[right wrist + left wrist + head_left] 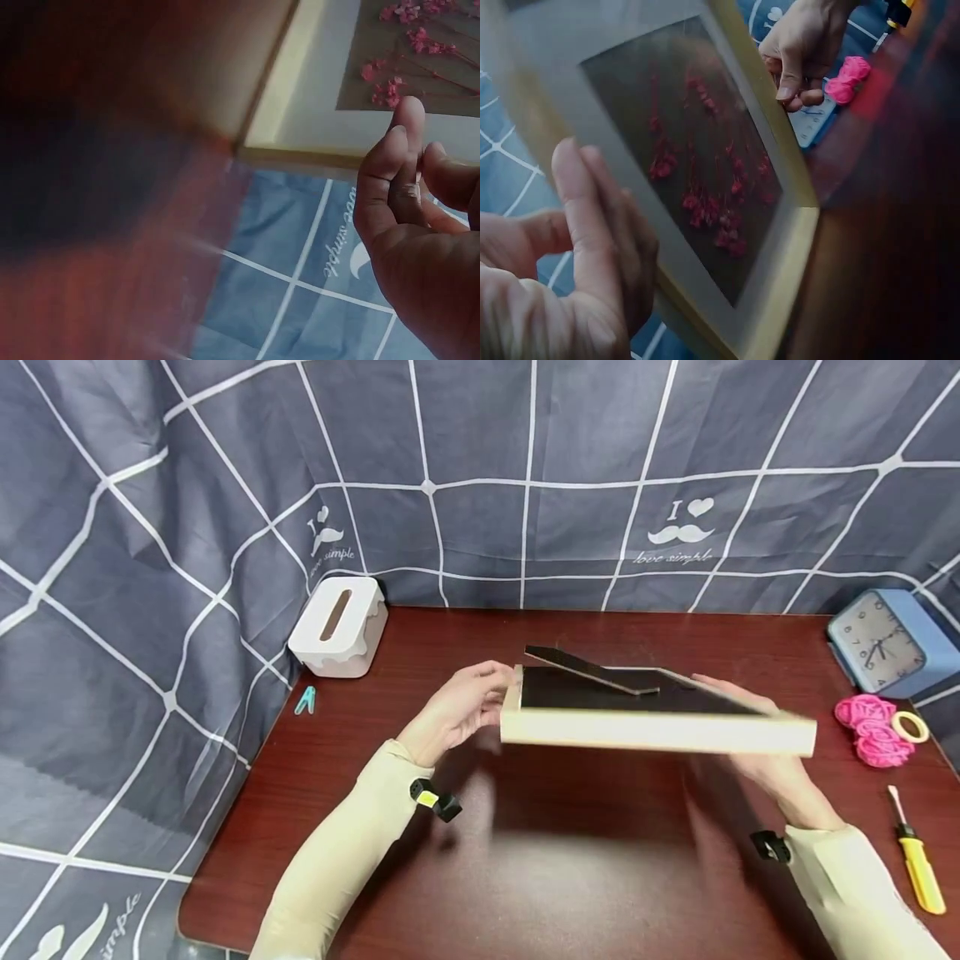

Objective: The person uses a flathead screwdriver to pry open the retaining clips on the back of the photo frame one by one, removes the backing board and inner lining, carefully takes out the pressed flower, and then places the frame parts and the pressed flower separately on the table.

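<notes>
Both hands hold the picture frame (652,731) at its short ends, the left hand (461,706) curled on the left edge, the right hand (757,752) supporting below, above the table (525,860) centre. It looks stiff, light, with probably fragile glass; the wooden edges seem the safest hold.

Both forearms are extended forward over the table, clad in pale beige sleeves, each with a small black clip worn at the wrist. The left hand (465,706) is raised at wrist height, its fingers (581,217) stretched along the underside of the picture frame (656,731) and its thumb set at the frame's left end. The right hand (757,752) is placed under the frame's right end, palm up, with the fingertips (708,681) seen beyond the far edge. In the right wrist view the fingers (397,165) are seen bent toward the frame's underside. The frame is carried between both hands.
</notes>
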`<act>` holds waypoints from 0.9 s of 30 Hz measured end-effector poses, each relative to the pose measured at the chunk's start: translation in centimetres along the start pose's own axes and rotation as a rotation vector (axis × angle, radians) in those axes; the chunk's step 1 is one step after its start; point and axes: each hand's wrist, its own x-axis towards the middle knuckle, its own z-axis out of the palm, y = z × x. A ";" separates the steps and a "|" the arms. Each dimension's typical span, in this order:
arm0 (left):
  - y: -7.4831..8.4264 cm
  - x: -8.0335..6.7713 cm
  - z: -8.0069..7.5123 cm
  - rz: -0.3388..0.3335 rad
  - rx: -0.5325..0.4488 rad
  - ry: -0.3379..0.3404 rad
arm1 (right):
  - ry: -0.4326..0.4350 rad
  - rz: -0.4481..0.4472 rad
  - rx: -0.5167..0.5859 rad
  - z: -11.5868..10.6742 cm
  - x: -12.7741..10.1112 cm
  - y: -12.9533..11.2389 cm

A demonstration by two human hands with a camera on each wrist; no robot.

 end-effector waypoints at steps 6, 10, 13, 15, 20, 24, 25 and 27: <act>-2.2 -1.0 -1.4 -0.038 0.102 -0.094 | 0.001 0.221 -0.249 0.1 -1.7 -0.5; -3.5 -1.4 -2.1 -0.049 0.133 -0.091 | -0.026 0.358 -0.257 0.5 -2.5 -0.6; -4.2 -1.7 -2.5 -0.063 0.149 -0.076 | -0.030 0.550 -0.176 0.8 -3.1 -1.1; -4.7 -1.8 -2.7 -0.078 0.165 -0.060 | -0.047 0.651 -0.134 1.0 -3.6 -1.5; -5.7 -1.9 -3.3 -0.102 0.197 -0.027 | -0.115 0.755 -0.136 1.4 -4.6 -2.2; -6.3 -1.9 -3.4 -0.095 0.224 -0.018 | -0.147 0.755 -0.235 1.7 -4.9 -2.4; -6.5 -1.9 -3.4 -0.091 0.233 -0.014 | -0.151 0.750 -0.258 1.8 -4.9 -2.4; -6.9 -1.9 -3.3 -0.086 0.244 -0.006 | -0.154 0.735 -0.313 2.1 -5.1 -2.3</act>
